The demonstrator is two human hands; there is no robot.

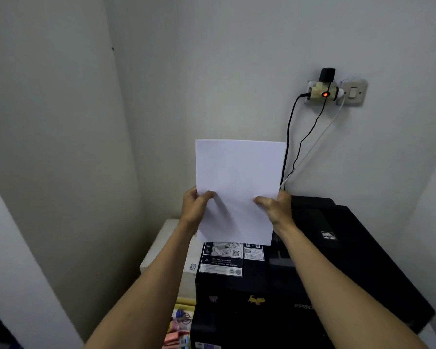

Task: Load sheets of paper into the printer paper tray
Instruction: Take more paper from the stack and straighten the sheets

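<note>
A: Start big. What's in the corner?
B: A black printer (pixel 312 273) on a pale surface (pixel 161 248), with cables (pixel 291 137) running up the wall to a socket (pixel 322 93)

A: And the paper (pixel 237 182)?
B: Held upright above the printer's back, well clear of it. I can't make out the tray from here

A: Who has it?
B: Both hands. The left hand (pixel 195 207) and right hand (pixel 275 207) pinch its lower side edges, thumbs in front, fingers (pixel 262 199) pressed on the sheet

A: How will it handle?
B: Light and floppy, I'd guess, easy to crease. Holding both edges low looks best to keep it flat going in
</note>
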